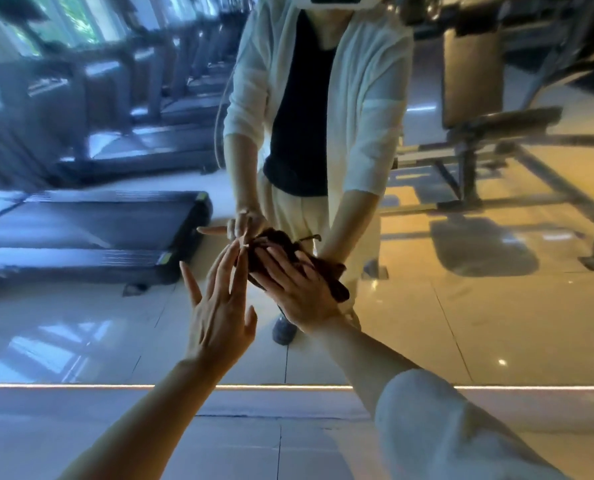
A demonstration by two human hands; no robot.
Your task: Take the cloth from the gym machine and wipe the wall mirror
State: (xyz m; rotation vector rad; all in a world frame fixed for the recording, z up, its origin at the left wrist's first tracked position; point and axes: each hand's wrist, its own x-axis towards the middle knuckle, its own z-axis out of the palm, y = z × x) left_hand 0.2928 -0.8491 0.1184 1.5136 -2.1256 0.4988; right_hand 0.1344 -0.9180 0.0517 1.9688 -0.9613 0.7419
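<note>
Right hand [300, 289] presses the bunched cloth [271, 251], long axis upper-left to lower-right, against the mirror [462, 306], fingers straight.

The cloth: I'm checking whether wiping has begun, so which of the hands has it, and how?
The right hand presses the dark cloth flat against the wall mirror, fingers straight over its middle. The left hand is open and holds nothing.

Dark brown cloth [326, 271], soft and crumpled, matt, pressed flat against smooth, glossy wall mirror [462, 306] glass. Below the mirror, polished floor tiles [254, 441], shiny and pale. Reflected in the mirror: matt black treadmill belts [91, 223], dull padded bench [496, 123] on metal frame, loose white knit-looking sleeves.
</note>
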